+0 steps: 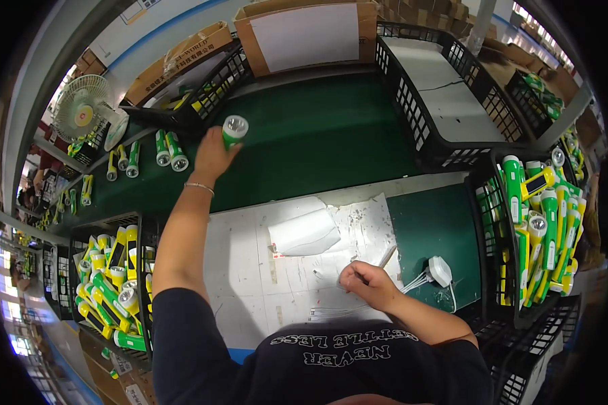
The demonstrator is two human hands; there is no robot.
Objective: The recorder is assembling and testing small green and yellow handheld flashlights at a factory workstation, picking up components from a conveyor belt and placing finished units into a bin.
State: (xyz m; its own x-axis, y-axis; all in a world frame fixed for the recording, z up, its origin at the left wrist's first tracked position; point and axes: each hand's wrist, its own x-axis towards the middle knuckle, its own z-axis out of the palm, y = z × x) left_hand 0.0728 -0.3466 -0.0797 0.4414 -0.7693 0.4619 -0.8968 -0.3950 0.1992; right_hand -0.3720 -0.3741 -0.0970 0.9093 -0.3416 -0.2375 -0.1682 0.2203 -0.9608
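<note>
My left hand (214, 154) reaches out over the green belt, its fingers wrapped round a green flashlight (234, 128) with a clear round lens facing up. Close to my body, my right hand (371, 283) hovers over the white work surface (240, 263) with its fingers curled in. What it holds, if anything, is hidden. White cables (417, 281) run from beside that hand to a white power adapter (440, 271). A creased white sheet (305, 231) lies between my two hands. Left of my left hand, several green and yellow flashlights (174, 151) rest on the belt.
Black crates full of flashlights stand at the left (108, 287) and right (544, 229). A black crate (419, 121) lined with grey board sits back right. Behind the belt (317, 135) stands a cardboard box (307, 37). A fan (82, 111) is at far left.
</note>
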